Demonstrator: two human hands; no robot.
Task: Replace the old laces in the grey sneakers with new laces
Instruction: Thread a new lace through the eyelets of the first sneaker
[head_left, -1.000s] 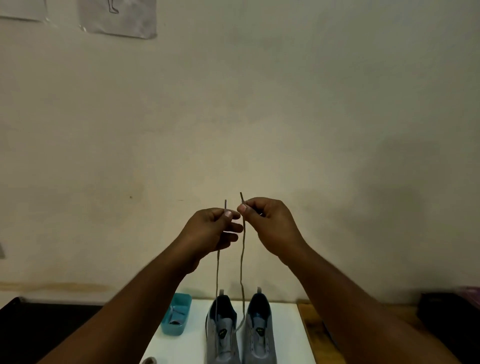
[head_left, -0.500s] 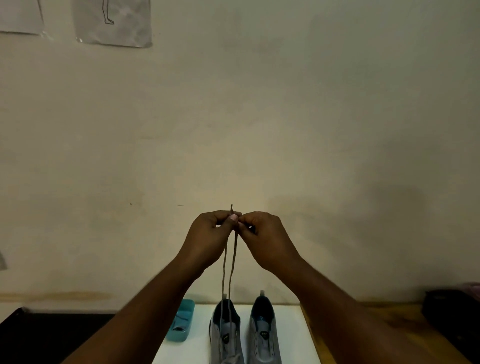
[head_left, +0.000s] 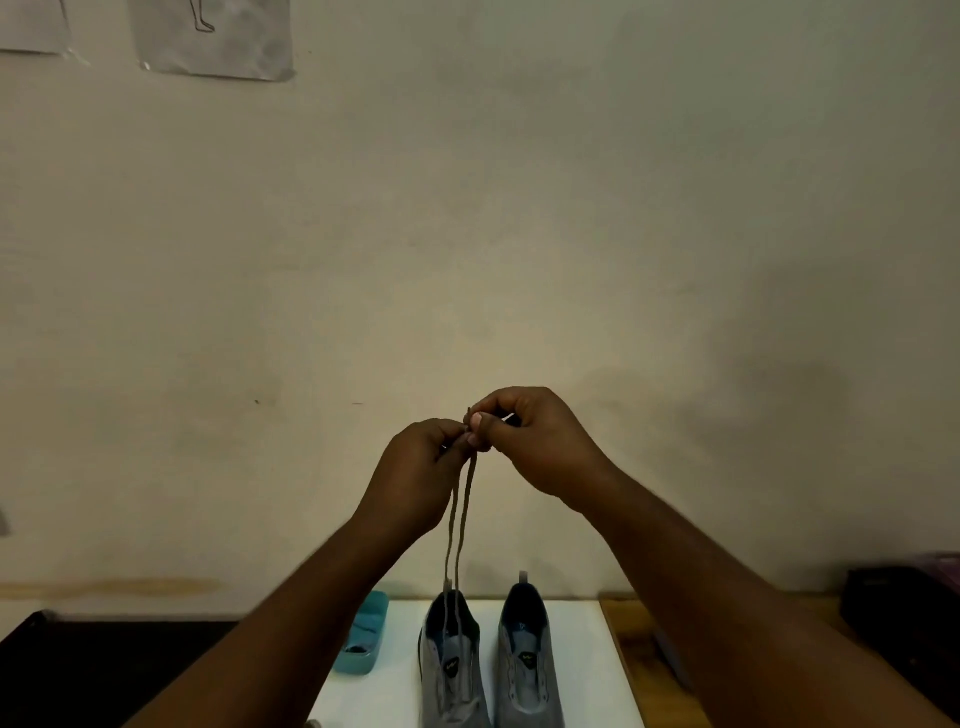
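Two grey sneakers stand side by side on a white board (head_left: 582, 675), heels toward the wall: the left sneaker (head_left: 451, 670) and the right sneaker (head_left: 525, 660). A grey lace (head_left: 460, 519) rises in two strands from the left sneaker up to my hands. My left hand (head_left: 421, 473) and my right hand (head_left: 535, 441) are raised in front of the wall, fingertips touching, both pinching the two lace ends together. The right sneaker shows no lace rising from it.
A small teal tray (head_left: 363, 634) lies left of the sneakers. A wooden tabletop (head_left: 639, 649) extends right of the board, with a dark box (head_left: 904, 608) at the far right. A dark surface (head_left: 104, 670) lies left. Papers (head_left: 213, 36) hang on the wall.
My hands came together from a small gap, so the two lace ends now meet. The right hand has shifted slightly above the left, and both strands hang close together.
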